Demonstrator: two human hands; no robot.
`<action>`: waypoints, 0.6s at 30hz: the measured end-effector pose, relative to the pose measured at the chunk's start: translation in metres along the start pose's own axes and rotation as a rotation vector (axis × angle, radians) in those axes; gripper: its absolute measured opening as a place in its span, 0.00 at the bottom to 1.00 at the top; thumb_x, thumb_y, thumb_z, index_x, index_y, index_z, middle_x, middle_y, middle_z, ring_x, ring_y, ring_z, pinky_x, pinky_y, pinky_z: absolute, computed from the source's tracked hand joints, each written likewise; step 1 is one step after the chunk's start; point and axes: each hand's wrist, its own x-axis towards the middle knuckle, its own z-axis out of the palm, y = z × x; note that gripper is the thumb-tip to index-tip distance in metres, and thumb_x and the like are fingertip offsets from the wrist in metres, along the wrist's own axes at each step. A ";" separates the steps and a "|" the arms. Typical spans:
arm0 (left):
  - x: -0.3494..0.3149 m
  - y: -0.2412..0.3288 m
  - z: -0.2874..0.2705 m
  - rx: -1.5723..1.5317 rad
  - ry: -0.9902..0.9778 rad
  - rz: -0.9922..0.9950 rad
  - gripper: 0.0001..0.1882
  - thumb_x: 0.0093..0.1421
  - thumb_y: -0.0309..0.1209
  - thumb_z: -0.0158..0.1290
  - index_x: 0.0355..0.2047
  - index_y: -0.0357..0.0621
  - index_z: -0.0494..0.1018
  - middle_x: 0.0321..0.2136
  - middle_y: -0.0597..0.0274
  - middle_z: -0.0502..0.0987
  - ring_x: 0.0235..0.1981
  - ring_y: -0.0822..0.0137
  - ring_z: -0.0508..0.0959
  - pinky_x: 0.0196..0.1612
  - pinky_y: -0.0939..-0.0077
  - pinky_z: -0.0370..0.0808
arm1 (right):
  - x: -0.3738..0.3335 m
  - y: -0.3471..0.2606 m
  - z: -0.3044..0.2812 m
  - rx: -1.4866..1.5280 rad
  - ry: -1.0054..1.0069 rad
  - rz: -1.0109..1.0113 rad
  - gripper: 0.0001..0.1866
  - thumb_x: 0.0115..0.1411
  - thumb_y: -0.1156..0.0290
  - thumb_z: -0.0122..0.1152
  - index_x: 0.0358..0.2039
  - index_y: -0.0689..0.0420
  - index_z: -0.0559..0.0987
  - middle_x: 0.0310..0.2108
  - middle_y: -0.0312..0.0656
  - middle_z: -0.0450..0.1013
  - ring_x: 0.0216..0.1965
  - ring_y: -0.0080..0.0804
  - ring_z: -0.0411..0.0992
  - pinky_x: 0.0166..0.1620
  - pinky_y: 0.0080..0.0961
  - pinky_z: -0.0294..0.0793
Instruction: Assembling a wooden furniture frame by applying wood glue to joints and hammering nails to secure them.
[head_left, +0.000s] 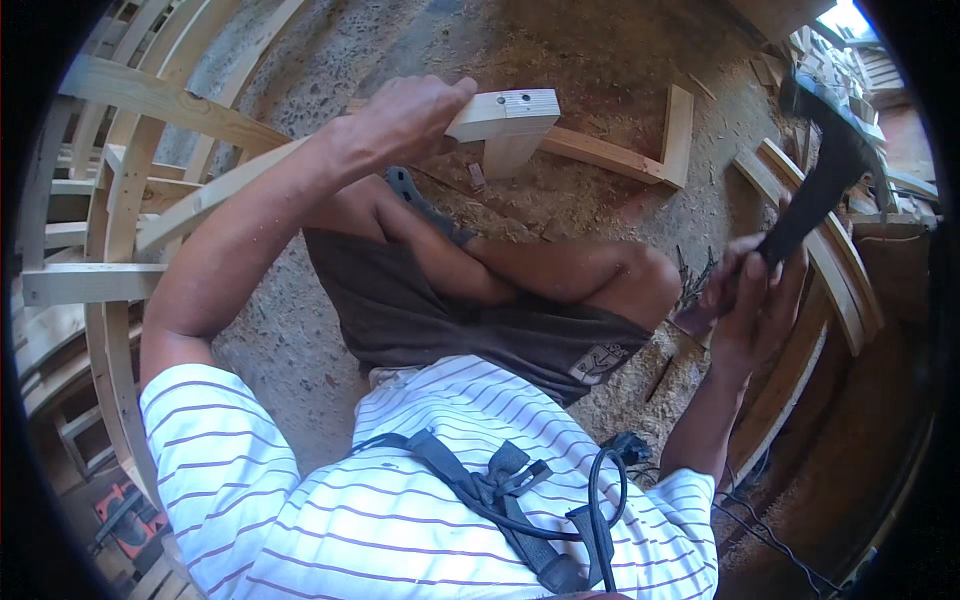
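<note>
My left hand (405, 120) is closed around a pale wooden piece (520, 112) near its end, where two dark holes show on the upper face. That piece belongs to a wooden frame whose further rail (610, 155) runs right along the floor to a short upright part. On the right, my right hand (755, 300) grips a hammer (815, 195) by its dark handle. The hammer's head is raised to the upper right, well apart from the wood. Its far end is somewhat blurred.
Slatted wooden frames (125, 190) are stacked on my left, and curved wooden pieces (780, 180) lean at the right. Nails (692, 275) lie in a small heap by my knee. Sawdust covers the floor (600, 60). A red and black tool (132, 515) lies lower left; cables (775, 540) trail lower right.
</note>
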 end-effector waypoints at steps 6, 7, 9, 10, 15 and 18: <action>-0.009 -0.041 0.006 -0.109 -0.003 -0.126 0.24 0.51 0.32 0.68 0.44 0.36 0.71 0.36 0.37 0.81 0.41 0.40 0.82 0.41 0.52 0.79 | -0.072 0.040 -0.044 -0.260 0.212 0.255 0.26 0.71 0.73 0.54 0.68 0.59 0.64 0.32 0.37 0.74 0.25 0.15 0.67 0.28 0.14 0.65; -0.014 -0.049 0.003 -0.215 0.010 -0.148 0.24 0.51 0.32 0.69 0.45 0.36 0.73 0.37 0.38 0.81 0.42 0.44 0.83 0.44 0.56 0.79 | -0.087 0.049 -0.051 -0.370 0.235 0.304 0.26 0.71 0.72 0.55 0.68 0.59 0.65 0.35 0.37 0.75 0.28 0.16 0.70 0.30 0.13 0.69; -0.025 -0.061 -0.009 -0.292 0.021 -0.163 0.26 0.51 0.33 0.69 0.47 0.36 0.74 0.38 0.39 0.82 0.43 0.49 0.83 0.46 0.61 0.78 | -0.134 0.080 -0.071 -0.610 0.259 0.306 0.23 0.68 0.76 0.57 0.64 0.60 0.70 0.37 0.40 0.78 0.32 0.27 0.75 0.36 0.25 0.73; -0.034 -0.062 -0.020 -0.447 -0.001 -0.186 0.27 0.52 0.35 0.69 0.49 0.36 0.75 0.39 0.44 0.82 0.43 0.56 0.82 0.47 0.64 0.77 | -0.159 0.093 -0.076 -0.709 0.282 0.269 0.22 0.67 0.77 0.57 0.62 0.61 0.72 0.40 0.43 0.78 0.37 0.33 0.76 0.39 0.29 0.74; -0.058 -0.069 -0.049 -0.767 -0.109 -0.336 0.32 0.60 0.54 0.64 0.52 0.38 0.74 0.36 0.60 0.81 0.37 0.70 0.81 0.42 0.71 0.79 | -0.324 0.136 -0.082 -0.957 0.305 0.672 0.22 0.64 0.74 0.60 0.58 0.64 0.75 0.50 0.57 0.76 0.51 0.56 0.75 0.54 0.40 0.72; -0.063 -0.068 -0.054 -0.952 -0.161 -0.523 0.36 0.61 0.59 0.60 0.53 0.38 0.72 0.35 0.57 0.81 0.33 0.67 0.83 0.35 0.71 0.82 | -0.402 0.156 -0.062 -0.954 0.333 0.820 0.25 0.62 0.72 0.62 0.60 0.64 0.73 0.52 0.58 0.75 0.53 0.57 0.73 0.57 0.44 0.70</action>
